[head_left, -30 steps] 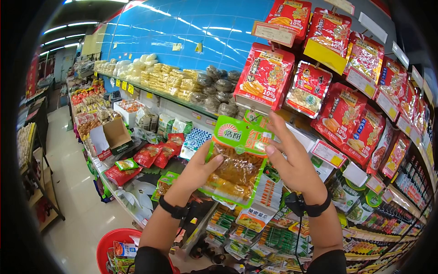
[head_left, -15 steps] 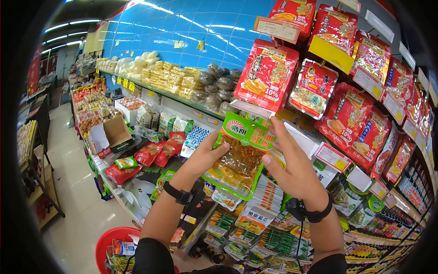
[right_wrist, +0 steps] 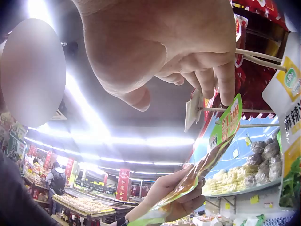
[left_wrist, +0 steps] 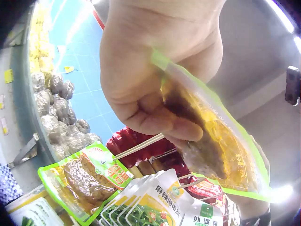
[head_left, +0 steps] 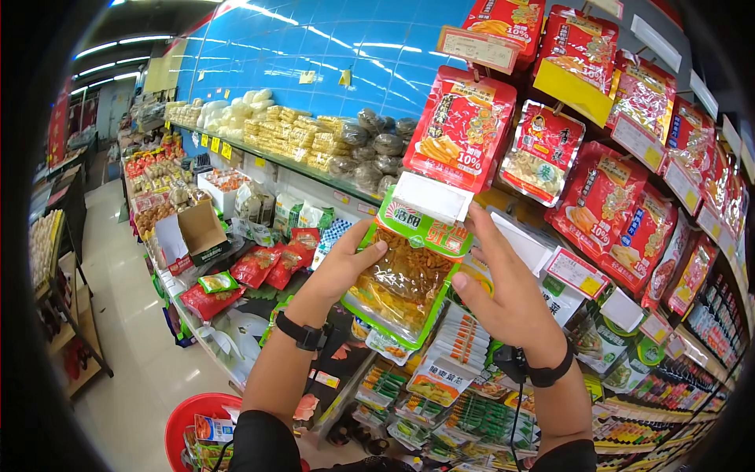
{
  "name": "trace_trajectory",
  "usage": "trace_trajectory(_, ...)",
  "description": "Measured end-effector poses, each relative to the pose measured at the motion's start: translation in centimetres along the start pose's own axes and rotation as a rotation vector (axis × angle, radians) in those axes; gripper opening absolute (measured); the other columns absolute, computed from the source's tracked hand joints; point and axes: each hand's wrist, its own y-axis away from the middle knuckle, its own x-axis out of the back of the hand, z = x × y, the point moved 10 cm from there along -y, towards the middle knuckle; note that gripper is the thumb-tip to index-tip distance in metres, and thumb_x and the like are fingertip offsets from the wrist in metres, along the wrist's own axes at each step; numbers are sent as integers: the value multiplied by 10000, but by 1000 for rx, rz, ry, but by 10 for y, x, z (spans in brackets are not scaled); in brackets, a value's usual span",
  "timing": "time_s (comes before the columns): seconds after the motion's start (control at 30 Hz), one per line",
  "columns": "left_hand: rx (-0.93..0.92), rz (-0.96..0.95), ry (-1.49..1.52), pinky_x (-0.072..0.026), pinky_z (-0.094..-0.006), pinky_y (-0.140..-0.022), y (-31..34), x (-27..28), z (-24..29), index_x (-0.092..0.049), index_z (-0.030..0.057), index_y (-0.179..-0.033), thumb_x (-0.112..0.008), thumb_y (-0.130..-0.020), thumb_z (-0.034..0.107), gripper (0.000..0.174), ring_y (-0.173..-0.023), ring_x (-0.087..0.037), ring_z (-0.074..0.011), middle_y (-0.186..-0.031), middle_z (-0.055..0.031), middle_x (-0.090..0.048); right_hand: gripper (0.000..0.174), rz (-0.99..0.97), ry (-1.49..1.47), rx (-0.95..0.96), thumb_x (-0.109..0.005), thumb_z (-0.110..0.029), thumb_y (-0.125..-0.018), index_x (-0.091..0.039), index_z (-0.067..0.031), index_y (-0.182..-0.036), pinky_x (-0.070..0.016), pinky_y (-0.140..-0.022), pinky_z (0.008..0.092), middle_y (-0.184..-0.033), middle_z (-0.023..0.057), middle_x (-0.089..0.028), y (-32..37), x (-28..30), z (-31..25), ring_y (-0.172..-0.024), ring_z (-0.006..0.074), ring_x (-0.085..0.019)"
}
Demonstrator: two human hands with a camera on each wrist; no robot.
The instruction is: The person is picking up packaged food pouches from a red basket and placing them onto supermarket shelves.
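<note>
A green-edged clear packet of brown and yellow food [head_left: 405, 275] is pinched at its left edge by the left hand [head_left: 334, 267], thumb on the front. In the left wrist view that hand [left_wrist: 160, 80] curls its fingers behind the packet [left_wrist: 218, 146]. The right hand [head_left: 511, 291] is at the packet's right side, fingers extended and thumb apart. In the right wrist view its fingertips lie near the packet's top corner [right_wrist: 233, 117]; contact cannot be told. A white tag [head_left: 432, 197] covers part of the packet's top. Another green-edged packet [left_wrist: 89, 179] hangs behind.
Red packets [head_left: 464, 130] hang on hooks at the upper right, with price tags [head_left: 576, 271]. Bagged goods [head_left: 291, 134] line a glass shelf at the left. Below stand a cardboard box [head_left: 200, 228], red bags [head_left: 255, 267] and a red basket [head_left: 177, 429] on the floor.
The left hand and packet rose, then shifted slightly left and down. The white tag now overlaps the packet's top. The right hand has stayed beside it, moving only slightly.
</note>
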Motion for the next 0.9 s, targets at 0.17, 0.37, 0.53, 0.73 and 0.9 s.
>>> trace_trajectory(0.17,44,-7,-167,-423,-336,-1020,-28,4,-22,-429,-10,-1409,-611,-975,210,519,-1232,-506,-186,-1336,-134,-553,724,-21,1,-2,-587,-270,-951,-239,87,-1475,-283,-1155,435,-1499,312,-324,1,-3,-2,-1411,430,-322)
trace_trajectory(0.37,11,-32,-437,-391,-363,-1051,-76,3,-38,-415,-38,-1411,-618,-958,229,564,-1270,-502,-267,-1378,-193,-534,783,-85,106,83,-634,-238,-919,-201,44,-1507,-302,-1147,435,-1516,321,-290,25,-5,-21,-1411,429,-326)
trace_trajectory(0.53,-132,-42,-579,-425,-392,-1011,-137,13,-104,-496,-43,-1328,-621,-942,221,485,-1216,-558,-353,-1286,-242,-595,830,-280,39,82,-694,-238,-877,-220,-2,-1516,-362,-1099,438,-1545,285,-264,72,-15,-35,-1382,424,-368)
trace_trajectory(0.73,-106,-111,-641,-440,-403,-991,-163,1,-131,-551,-3,-1284,-632,-933,183,405,-1197,-573,-355,-1261,-229,-616,781,-335,14,32,-728,-303,-865,-339,26,-1456,-461,-998,417,-1511,291,-317,125,-5,-32,-1284,424,-490)
trace_trajectory(0.9,-150,-19,-664,-454,-411,-969,-154,-8,-128,-582,-27,-1237,-640,-926,186,381,-1168,-587,-380,-1200,-242,-642,792,-310,-44,-219,-733,-287,-866,-321,11,-1473,-428,-1044,409,-1496,284,-349,162,9,-9,-1320,412,-461)
